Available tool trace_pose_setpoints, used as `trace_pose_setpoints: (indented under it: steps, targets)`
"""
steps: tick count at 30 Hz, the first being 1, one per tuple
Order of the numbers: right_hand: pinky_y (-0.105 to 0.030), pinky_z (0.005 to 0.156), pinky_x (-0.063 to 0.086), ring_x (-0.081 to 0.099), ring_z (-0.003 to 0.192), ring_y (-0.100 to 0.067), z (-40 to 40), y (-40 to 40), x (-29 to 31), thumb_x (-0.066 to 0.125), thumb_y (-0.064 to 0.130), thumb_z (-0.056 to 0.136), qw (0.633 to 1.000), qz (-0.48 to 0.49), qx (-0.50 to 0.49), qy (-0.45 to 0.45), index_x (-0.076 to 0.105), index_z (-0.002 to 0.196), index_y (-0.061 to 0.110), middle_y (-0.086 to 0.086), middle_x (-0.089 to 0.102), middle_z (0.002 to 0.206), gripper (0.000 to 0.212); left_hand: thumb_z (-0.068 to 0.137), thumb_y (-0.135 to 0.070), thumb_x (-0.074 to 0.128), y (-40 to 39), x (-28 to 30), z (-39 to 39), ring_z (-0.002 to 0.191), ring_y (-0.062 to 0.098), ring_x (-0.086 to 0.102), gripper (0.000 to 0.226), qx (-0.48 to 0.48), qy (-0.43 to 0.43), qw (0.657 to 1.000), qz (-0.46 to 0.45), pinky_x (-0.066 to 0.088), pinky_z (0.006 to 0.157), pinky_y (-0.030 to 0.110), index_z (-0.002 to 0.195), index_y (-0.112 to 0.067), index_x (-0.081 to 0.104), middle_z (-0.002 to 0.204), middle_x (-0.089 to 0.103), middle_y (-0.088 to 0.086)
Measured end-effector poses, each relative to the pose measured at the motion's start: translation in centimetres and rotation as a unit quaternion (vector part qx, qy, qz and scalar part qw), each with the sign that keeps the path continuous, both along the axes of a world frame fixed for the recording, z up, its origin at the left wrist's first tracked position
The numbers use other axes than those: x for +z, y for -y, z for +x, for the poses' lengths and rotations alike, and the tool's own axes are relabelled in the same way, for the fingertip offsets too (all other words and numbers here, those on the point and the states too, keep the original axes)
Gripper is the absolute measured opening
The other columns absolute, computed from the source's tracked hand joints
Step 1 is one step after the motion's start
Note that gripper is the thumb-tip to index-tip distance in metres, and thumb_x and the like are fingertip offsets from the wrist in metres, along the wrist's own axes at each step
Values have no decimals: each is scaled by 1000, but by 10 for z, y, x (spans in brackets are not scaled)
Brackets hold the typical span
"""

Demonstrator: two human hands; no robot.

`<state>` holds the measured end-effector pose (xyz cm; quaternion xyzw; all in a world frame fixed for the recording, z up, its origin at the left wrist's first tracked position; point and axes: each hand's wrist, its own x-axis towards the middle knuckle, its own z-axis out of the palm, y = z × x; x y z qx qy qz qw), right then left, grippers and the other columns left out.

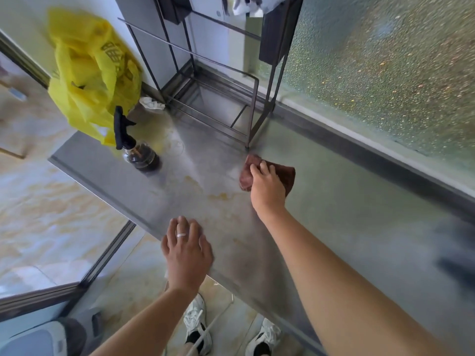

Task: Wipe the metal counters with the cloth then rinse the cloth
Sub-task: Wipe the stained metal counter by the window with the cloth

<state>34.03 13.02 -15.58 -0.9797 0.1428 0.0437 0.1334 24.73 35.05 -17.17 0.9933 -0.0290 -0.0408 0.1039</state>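
While my right hand [266, 187] presses down on the brown cloth [288, 176], I'm partway through the wiping pass on the steel bench [334, 201], just in front of the foot of the wire rack [218, 98]. Fingers [262, 167] of that hand are curled over the near edge of the cloth, grasping it against the metal. My left hand [186, 253] is released, fingers spread flat on the bench's front edge, bracing me, a ring on one finger.

The cloth looks soft, light and floppy, folded in a wad; I judge it'll bunch and drag if I take only a corner, so a flat palm over the middle with the fingers hooked on the leading fold should keep it spread. Yellowish stains [218, 196] sit just left of the cloth, likely sticky, so expect more pressure there. The spray bottle [140, 155] stands further left, well apart from the cloth, near the yellow plastic bag [92, 73]; it could tip if the wipe runs wide
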Motion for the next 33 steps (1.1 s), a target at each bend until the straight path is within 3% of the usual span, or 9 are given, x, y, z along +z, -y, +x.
trace_pose_setpoints:
  steps: [2,11,17,24,28,31,33]
  targets:
    - [-45,96,43,41,135,-38,4,6,-1,50,6,92,1000,5,5,-9,51,142,13,-13,47,148,51,91,-29,43,0,-1,2,140,38,37,38,-4,-1,1000,1,30,108,51,121,-12,58,142,50,15]
    - [-45,105,41,37,141,-39,8,-36,-2,58,4,91,998,8,59,-17,44,147,11,-14,39,155,58,94,-31,44,-3,-1,3,141,37,35,39,-8,-15,1000,11,30,109,50,127,-14,55,143,49,13]
    - [-44,93,48,39,136,-34,55,-45,1,61,12,91,998,-10,44,-36,43,147,15,-11,41,151,59,94,-31,50,-8,-5,2,140,35,36,38,-19,-3,1000,17,29,109,48,127,-14,55,142,48,11]
    - [-43,89,49,40,139,-31,42,-42,5,61,9,90,998,-5,62,-29,46,145,17,-8,45,149,57,95,-34,43,-13,-4,3,140,34,33,40,-26,-11,1000,10,28,109,48,128,-15,53,143,46,10]
    - [-43,85,51,50,131,-30,1,-44,11,51,1,90,995,18,94,-24,51,142,22,-4,47,149,56,91,-35,43,-12,0,5,138,35,37,39,-25,-20,999,4,33,105,49,122,-15,55,138,49,10]
    - [-42,92,52,58,123,-31,-22,-37,18,53,1,86,988,64,136,-41,54,142,30,2,52,149,63,88,-35,49,-12,3,7,135,34,40,35,-17,-27,999,-7,37,103,49,117,-16,57,135,52,9]
    - [-40,93,52,61,117,-31,-18,-19,26,55,0,84,991,92,99,-3,59,138,31,5,58,143,63,88,-35,53,-13,4,8,133,32,41,34,-19,-26,999,-13,38,101,48,115,-17,58,133,53,7]
